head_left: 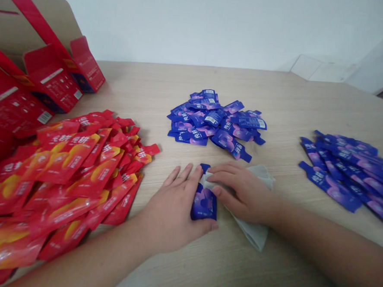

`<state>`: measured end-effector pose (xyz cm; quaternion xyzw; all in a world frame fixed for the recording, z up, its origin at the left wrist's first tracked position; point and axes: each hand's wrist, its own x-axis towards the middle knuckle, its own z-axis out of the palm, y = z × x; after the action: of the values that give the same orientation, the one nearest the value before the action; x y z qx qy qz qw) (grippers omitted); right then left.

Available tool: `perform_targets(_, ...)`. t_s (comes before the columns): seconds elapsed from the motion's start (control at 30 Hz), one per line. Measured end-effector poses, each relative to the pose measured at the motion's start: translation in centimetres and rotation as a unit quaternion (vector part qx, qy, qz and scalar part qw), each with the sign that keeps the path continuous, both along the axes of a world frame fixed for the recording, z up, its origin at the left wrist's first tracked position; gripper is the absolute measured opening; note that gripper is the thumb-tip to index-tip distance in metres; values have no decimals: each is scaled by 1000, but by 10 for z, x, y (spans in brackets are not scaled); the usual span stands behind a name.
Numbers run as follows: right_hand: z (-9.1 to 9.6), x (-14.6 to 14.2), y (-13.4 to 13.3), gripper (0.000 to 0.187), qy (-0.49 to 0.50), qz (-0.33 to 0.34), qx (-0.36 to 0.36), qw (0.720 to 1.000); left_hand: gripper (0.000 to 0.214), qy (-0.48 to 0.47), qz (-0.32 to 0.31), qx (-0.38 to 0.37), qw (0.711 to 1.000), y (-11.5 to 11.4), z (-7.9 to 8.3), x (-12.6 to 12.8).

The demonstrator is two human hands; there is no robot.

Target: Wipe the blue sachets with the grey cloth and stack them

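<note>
One blue sachet (204, 205) lies flat on the table in front of me. My left hand (176, 209) rests along its left side with the fingers stretched out, the thumb at its lower edge. My right hand (243, 190) is closed on a folded pale cloth (254, 231), part of which lies over the upper part of the sachet. The fingers press the cloth down there, and its rest spreads out under the palm and wrist. The sachet's narrow top shows just beyond the cloth.
Red and orange sachets (75, 175) are heaped on the left, with red cartons (49, 74) behind them. A loose pile of blue sachets (212, 119) sits at the middle back. More blue sachets (349, 166) lie overlapped on the right. A white wall (198, 27) borders the table's far edge.
</note>
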<state>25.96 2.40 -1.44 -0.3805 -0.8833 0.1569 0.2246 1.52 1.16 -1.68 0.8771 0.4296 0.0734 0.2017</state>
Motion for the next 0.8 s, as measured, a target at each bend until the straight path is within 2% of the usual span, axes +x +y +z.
perform_targets(0.17, -4, -5, -3, 23, -1, -60, -1, 998, 124, 10, 2, 2, 1000, 0, 1, 0)
perform_targets(0.3, -5, -7, -5, 33, -15, -74, -9, 997, 122, 9, 4, 1, 1000, -1, 2, 2)
perform_targets(0.53, -6, -9, -4, 15, -19, -48, -33, 998, 120, -3, 3, 6, 1000, -1, 1, 3)
perform_targets(0.6, -7, -7, -3, 18, -32, -64, -3, 997, 119, -2, 0, 8, 1000, -1, 1, 3)
perform_targets(0.67, -7, -3, -3, 20, -63, -72, 66, 993, 118, -6, 0, 11, 1000, -1, 0, 2)
perform_targets(0.73, -5, 2, -4, 22, -111, -60, 139, 982, 115, -11, 0, 13, 1000, -2, 0, 1)
perform_targets(0.8, -2, 5, -3, 25, -148, -43, 175, 972, 106, -11, -6, 13, 1000, -3, 1, 1)
